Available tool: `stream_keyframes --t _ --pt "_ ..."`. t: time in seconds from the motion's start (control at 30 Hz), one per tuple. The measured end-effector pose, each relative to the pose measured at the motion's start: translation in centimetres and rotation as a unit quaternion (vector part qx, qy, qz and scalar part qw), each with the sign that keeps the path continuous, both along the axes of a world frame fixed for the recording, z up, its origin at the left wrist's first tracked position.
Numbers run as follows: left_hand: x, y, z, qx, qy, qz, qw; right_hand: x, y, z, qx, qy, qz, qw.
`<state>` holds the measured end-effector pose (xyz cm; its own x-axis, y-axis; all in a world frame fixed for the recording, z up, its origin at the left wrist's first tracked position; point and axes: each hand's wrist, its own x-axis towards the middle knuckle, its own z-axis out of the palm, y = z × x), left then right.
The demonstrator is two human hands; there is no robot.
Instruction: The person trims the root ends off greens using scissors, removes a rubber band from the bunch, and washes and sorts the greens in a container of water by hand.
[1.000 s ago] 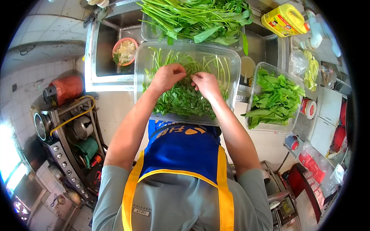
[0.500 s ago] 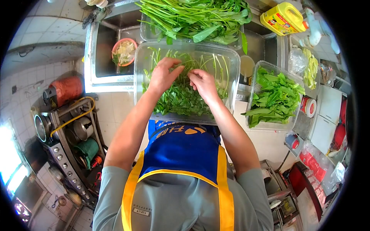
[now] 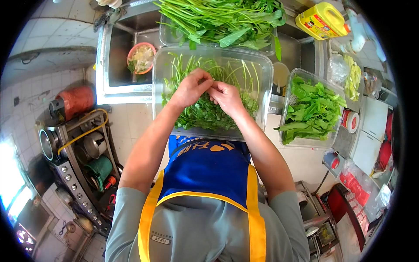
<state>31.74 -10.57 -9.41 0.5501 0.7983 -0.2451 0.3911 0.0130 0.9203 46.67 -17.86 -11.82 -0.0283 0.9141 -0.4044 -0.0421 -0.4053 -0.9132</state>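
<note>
A clear plastic bin (image 3: 266, 83) in front of my body holds leafy green stems (image 3: 205, 114), with leaves toward me and pale stalks toward the far side. Over the middle of these greens, my left hand (image 3: 192, 88) is closed with thumb and fingers pinched. Its fingertips meet those of my right hand (image 3: 227, 98), which is also pinched. Whatever lies between the fingertips is too small to make out.
Behind the bin, long-stemmed greens (image 3: 222, 22) fill another container. A bin of broad leaves (image 3: 312, 111) stands at the right. A pink bowl of scraps (image 3: 141, 58) sits in the left sink. A yellow jug (image 3: 322, 22) is at the back right.
Both hands have come together until their fingertips meet. My left hand, more open half a second ago, has closed into a pinch.
</note>
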Motion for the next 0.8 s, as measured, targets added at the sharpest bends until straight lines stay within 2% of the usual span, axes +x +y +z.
stream_keyframes --t 0.13,0.23,0.33,0.43,0.53,0.67,0.73,0.8 --pt "0.1 -0.2 -0.6 0.002 0.01 0.018 1.0 0.1 0.2 0.1 0.005 -0.012 0.029 0.999" --pt "0.2 -0.3 -0.8 -0.051 0.014 0.045 0.998 0.5 0.3 0.2 -0.004 -0.019 0.042 0.999" --pt "0.1 -0.3 -0.9 -0.148 -0.105 0.029 0.983 0.9 0.3 -0.1 -0.015 -0.024 0.054 0.998" --pt "-0.1 0.0 -0.2 -0.175 -0.084 0.007 0.981 1.1 0.4 0.5 -0.022 -0.028 0.072 0.997" --pt "0.0 0.3 0.7 -0.162 -0.04 0.008 0.986 1.2 0.5 0.8 -0.023 -0.036 0.079 0.996" --pt "0.0 0.2 0.0 -0.174 -0.043 0.055 0.982 0.9 0.5 1.2 -0.04 -0.028 0.078 0.996" --pt "-0.1 0.2 -0.3 -0.161 -0.033 0.08 0.983 1.1 0.7 1.4 -0.043 -0.061 0.084 0.994" --pt "-0.4 0.3 -0.5 -0.031 0.047 0.152 0.987 1.1 0.8 1.1 -0.03 -0.087 0.08 0.993"
